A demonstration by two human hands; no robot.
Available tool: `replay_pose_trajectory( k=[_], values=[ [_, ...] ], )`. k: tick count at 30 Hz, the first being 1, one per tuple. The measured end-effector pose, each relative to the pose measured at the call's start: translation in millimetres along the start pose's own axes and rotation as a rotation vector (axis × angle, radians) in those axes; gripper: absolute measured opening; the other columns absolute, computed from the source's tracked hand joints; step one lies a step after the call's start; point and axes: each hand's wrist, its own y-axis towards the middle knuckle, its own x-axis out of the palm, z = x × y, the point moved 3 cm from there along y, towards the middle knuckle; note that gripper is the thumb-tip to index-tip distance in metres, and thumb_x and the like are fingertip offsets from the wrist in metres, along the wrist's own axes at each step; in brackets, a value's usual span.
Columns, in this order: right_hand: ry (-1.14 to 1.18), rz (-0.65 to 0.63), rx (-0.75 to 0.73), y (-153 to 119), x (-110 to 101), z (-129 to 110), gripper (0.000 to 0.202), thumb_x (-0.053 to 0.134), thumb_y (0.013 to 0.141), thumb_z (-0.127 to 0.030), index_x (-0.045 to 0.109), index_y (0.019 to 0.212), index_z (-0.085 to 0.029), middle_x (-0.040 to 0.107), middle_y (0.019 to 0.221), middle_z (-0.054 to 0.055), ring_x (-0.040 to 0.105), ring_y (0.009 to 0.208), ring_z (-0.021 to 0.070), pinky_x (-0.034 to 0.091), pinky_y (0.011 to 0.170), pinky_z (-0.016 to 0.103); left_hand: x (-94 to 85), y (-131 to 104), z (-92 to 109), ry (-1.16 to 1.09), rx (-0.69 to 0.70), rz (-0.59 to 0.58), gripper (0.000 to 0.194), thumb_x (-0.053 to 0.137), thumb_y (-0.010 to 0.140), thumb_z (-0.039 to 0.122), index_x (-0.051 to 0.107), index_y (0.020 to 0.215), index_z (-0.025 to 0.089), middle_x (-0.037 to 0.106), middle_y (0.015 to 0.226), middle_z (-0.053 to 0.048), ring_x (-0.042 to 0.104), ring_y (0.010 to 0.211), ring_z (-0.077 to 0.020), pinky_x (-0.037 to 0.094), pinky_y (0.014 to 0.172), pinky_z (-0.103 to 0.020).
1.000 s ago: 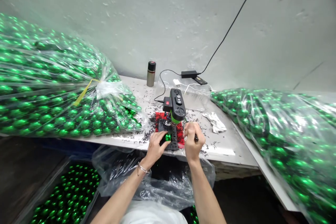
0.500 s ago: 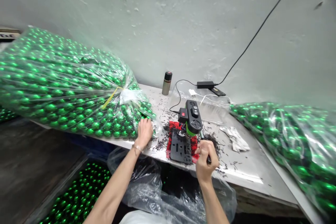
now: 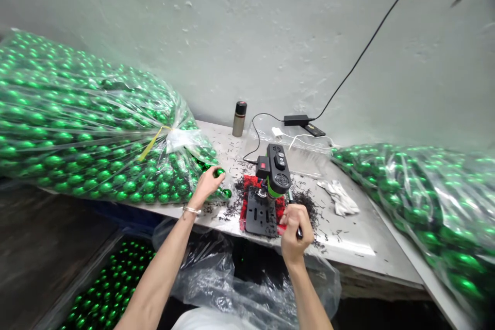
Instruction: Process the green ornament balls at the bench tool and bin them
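My left hand (image 3: 209, 182) pinches a shiny green ball (image 3: 219, 171) beside the mouth of a big clear bag of green balls (image 3: 88, 160). Another green ball (image 3: 226, 193) lies on the table just below it. My right hand (image 3: 297, 229) is wrapped round the black-ended lever (image 3: 299, 233) of a small black and green press (image 3: 279, 167). Under the press head is a black slotted base plate (image 3: 261, 214) on a red mat (image 3: 247, 180). Nothing I can make out sits under the head.
Small black bits (image 3: 305, 206) litter the white table (image 3: 363, 242). A spray can (image 3: 239, 119), clear tray (image 3: 309, 160), power adapter (image 3: 296, 120) and white glove (image 3: 338, 197) stand around the press. A second bag (image 3: 421, 191) lies right; a bin of green balls (image 3: 108, 283) is below left.
My left hand has drawn back a little from the bag, and a green ball now shows between its fingers. My right hand keeps hold of the lever. The whole view has shifted slightly.
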Motion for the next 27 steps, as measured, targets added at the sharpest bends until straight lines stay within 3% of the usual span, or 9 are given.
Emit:
replay_pose_trajectory(
  k=[4,7,10,13,17,21,27],
  values=[
    [0.001,0.017,0.029,-2,1,2,0.029,0.044,0.097,-0.02,0.049,0.068,-0.02,0.051,0.072,0.0,0.052,0.063,0.0127,0.041,0.059,0.029,22.4,-40,1,-0.784,-0.118,-0.146,0.052,0.063,0.085,0.045,0.062,0.127,0.015,0.071,0.093,-0.006,0.069,0.079,-0.0175,0.056,0.073,-0.03],
    [-0.018,0.004,0.006,-1,1,-1,0.032,0.043,0.097,-0.02,0.047,0.065,-0.021,0.051,0.072,0.0,0.052,0.065,0.0129,0.041,0.059,0.029,56.9,-68,8,-0.989,-0.222,-0.277,0.057,0.069,0.081,0.046,0.061,0.128,0.015,0.071,0.091,-0.007,0.069,0.075,-0.0161,0.057,0.073,-0.031],
    [-0.03,-0.017,-0.036,3,0,-8,0.032,0.043,0.097,-0.018,0.048,0.065,-0.021,0.052,0.071,0.0,0.052,0.065,0.0126,0.041,0.059,0.028,89.1,-83,17,-0.903,-0.205,-0.321,0.053,0.07,0.081,0.046,0.063,0.123,0.015,0.073,0.096,-0.009,0.071,0.081,-0.0192,0.058,0.077,-0.034],
    [-0.043,-0.04,-0.059,6,0,-12,0.034,0.043,0.097,-0.017,0.047,0.063,-0.021,0.052,0.07,0.0,0.053,0.066,0.0133,0.041,0.061,0.029,107.2,-87,26,-0.636,-0.034,-0.275,0.042,0.069,0.083,0.043,0.067,0.116,0.016,0.074,0.098,-0.009,0.071,0.088,-0.0222,0.057,0.082,-0.036],
    [-0.056,-0.046,-0.065,6,0,-14,0.035,0.042,0.096,-0.016,0.046,0.062,-0.021,0.053,0.07,0.0,0.053,0.067,0.0136,0.041,0.061,0.029,111.9,-88,37,-0.283,0.204,-0.139,0.036,0.067,0.086,0.035,0.068,0.118,0.02,0.075,0.107,-0.01,0.069,0.099,-0.026,0.054,0.091,-0.04],
    [-0.059,-0.052,-0.082,4,0,-14,0.035,0.042,0.096,-0.014,0.044,0.062,-0.022,0.052,0.07,0.0,0.054,0.068,0.0132,0.041,0.061,0.028,112.2,-89,47,-0.124,0.386,-0.089,0.032,0.065,0.089,0.028,0.067,0.119,0.019,0.073,0.114,-0.011,0.067,0.107,-0.0276,0.05,0.099,-0.043],
    [-0.06,-0.056,-0.072,5,-2,-14,0.034,0.042,0.096,-0.015,0.046,0.063,-0.021,0.053,0.069,0.0,0.054,0.067,0.0136,0.042,0.061,0.029,115.4,-88,49,-0.058,0.429,-0.072,0.031,0.064,0.09,0.033,0.067,0.118,0.019,0.071,0.114,-0.012,0.065,0.106,-0.0286,0.049,0.097,-0.045]
  ],
)
